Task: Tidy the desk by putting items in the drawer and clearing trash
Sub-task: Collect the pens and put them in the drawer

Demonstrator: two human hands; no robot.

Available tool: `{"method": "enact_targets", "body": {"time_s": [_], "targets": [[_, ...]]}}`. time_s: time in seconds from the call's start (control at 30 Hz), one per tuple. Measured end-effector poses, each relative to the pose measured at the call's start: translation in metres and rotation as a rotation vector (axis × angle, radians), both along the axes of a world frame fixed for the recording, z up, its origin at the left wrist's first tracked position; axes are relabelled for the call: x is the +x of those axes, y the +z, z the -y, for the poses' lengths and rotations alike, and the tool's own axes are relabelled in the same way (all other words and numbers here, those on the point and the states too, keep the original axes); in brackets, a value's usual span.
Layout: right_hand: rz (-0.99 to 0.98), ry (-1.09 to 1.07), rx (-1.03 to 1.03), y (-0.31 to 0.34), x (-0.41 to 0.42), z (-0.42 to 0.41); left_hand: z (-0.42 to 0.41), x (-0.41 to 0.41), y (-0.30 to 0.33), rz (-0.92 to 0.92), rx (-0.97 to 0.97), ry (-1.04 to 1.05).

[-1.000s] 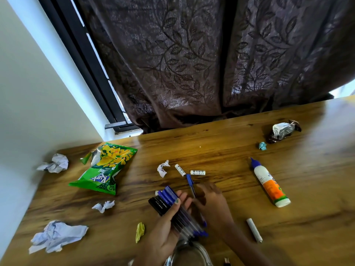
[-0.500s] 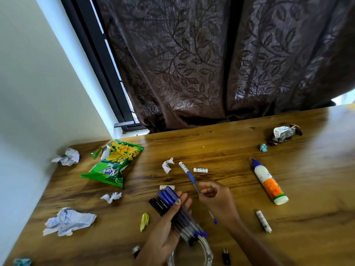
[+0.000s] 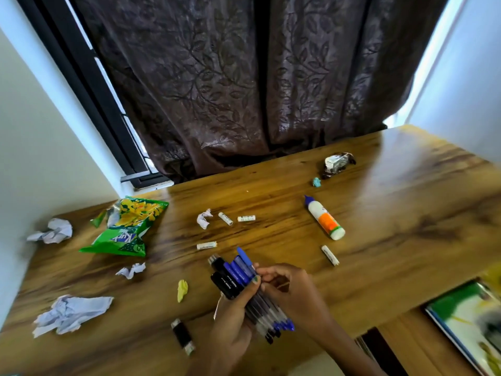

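Observation:
My left hand (image 3: 233, 324) grips a bundle of blue and black pens (image 3: 238, 275) above the near part of the wooden desk (image 3: 393, 240). My right hand (image 3: 292, 291) holds the same bundle from the right, its fingers curled against the pens. On the desk lie a green snack bag (image 3: 127, 229), a glue bottle (image 3: 324, 218), several small white chalk-like sticks (image 3: 225, 218), crumpled paper balls (image 3: 69, 313) and a yellow scrap (image 3: 182, 290).
A foil wrapper (image 3: 337, 164) and a tiny teal scrap (image 3: 316, 182) sit at the back right. A black USB stick (image 3: 183, 335) lies near the front edge. A green book (image 3: 469, 318) shows below the desk at right. Dark curtain (image 3: 244, 77) hangs behind.
My right hand brought the loose blue pen from the desk into the bundle held by my left hand. The view shifted right, and the book came into sight.

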State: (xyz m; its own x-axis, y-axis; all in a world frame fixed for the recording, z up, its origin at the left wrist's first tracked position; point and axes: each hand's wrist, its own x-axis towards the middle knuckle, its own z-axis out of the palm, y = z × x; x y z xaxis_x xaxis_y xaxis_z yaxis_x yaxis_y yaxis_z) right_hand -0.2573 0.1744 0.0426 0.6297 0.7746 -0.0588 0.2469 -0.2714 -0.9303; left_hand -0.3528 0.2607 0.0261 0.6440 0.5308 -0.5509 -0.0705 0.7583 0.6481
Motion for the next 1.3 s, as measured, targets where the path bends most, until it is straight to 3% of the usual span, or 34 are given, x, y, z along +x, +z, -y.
{"method": "enact_targets", "body": {"time_s": [0.5,0.83,1.1,1.3], "targets": [[-0.055,-0.296,-0.020,-0.002,-0.075,0.184,0.155,-0.052,-0.023,-0.055,-0.036,-0.298],[-0.031,-0.500,0.033,0.005,-0.039,0.285,0.241,-0.021,-0.017,0.005,-0.051,-0.554],[-0.142,-0.260,0.070,-0.009,0.057,0.340,0.327,0.055,-0.029,-0.029,-0.070,-0.534],[-0.284,-0.020,-0.027,-0.052,0.122,0.372,0.389,0.106,-0.058,-0.182,-0.063,-0.484]]}}
